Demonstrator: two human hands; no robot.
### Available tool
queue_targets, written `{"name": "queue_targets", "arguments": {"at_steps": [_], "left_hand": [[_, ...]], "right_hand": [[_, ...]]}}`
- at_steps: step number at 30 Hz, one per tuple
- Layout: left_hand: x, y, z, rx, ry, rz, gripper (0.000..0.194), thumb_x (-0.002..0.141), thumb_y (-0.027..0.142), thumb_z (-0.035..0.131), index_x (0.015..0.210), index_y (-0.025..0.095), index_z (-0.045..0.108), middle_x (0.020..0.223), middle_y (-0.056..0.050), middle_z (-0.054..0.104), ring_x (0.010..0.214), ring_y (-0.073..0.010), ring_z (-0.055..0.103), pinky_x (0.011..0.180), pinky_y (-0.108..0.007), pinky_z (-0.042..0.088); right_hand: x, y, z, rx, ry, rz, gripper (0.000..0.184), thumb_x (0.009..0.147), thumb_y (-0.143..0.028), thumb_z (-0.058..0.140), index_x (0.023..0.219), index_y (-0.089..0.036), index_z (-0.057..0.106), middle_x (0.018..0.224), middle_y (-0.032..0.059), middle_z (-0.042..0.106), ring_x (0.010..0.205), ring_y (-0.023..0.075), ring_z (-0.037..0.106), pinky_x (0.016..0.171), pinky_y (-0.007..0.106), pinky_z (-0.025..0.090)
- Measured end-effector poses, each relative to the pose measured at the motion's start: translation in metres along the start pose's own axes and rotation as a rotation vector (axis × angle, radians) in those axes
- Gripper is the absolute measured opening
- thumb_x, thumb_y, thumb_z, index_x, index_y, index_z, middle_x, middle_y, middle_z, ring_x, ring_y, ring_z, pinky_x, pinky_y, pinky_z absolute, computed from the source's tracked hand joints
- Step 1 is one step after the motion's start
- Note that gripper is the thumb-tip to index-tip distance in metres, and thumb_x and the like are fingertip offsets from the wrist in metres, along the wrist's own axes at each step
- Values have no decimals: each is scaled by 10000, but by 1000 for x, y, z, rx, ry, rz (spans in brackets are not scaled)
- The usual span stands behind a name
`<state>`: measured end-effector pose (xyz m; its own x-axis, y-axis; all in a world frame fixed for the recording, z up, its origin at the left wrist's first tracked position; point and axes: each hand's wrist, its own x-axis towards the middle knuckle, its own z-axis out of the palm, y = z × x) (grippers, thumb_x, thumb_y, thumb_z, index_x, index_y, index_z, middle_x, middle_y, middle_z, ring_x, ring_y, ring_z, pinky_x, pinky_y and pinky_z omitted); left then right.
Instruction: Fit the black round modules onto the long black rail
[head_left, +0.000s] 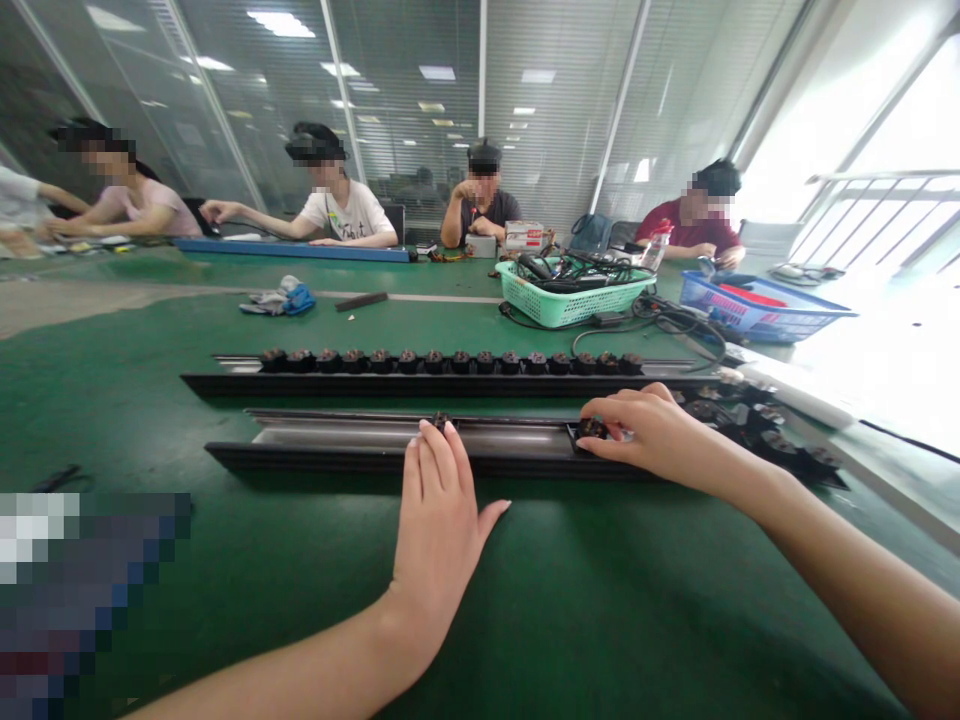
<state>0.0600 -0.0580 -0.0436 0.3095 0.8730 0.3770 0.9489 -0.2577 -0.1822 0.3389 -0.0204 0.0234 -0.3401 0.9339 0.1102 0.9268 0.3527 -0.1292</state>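
Observation:
A long black channel with a shiny metal inside lies across the green table in front of me. Over its middle, my left hand is stretched out flat, thumb apart, fingertips against a small black round module they partly cover. Farther right, my right hand pinches another black round module sitting inside the channel. Behind it runs a second black channel, carrying a row of several similar modules. More loose modules are heaped past my right hand.
A green basket of cables and a blue basket stand at the back right. Gloves and a dark strip lie behind the channels. Several people sit across the table. A blurred-out object is at the near left.

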Motion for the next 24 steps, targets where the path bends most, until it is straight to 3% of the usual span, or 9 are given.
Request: {"name": "queue_targets", "arguments": {"at_steps": [11,18,24], "left_hand": [[1,-1,3,-32,12,1,944,1060,603,533,1640,-112,323,1659,-383,385,1554,-496,411,1294,-600,356],[-1,-1,5,-42,30,8,916,1079,593,479,1658,-93,295,1663,-369,389,1564,-491,397,1286,-615,359],[-1,-2,5,-31,32,21,895,1100,588,403,1674,-82,255,1666,-369,382,1572,-481,390,1278,-635,360]], "right_hand": [[-7,-1,-11,-36,-33,-31,374,1050,-468,534,1230,-234,763,928,75,758,950,263,706,941,412,391],[-4,-9,-21,-22,-139,33,374,1017,-420,582,1289,-220,744,851,44,749,786,233,693,731,322,422],[-3,-11,-24,-27,-160,61,360,1011,-408,602,1279,-217,748,871,50,747,800,228,692,712,301,430]]}}
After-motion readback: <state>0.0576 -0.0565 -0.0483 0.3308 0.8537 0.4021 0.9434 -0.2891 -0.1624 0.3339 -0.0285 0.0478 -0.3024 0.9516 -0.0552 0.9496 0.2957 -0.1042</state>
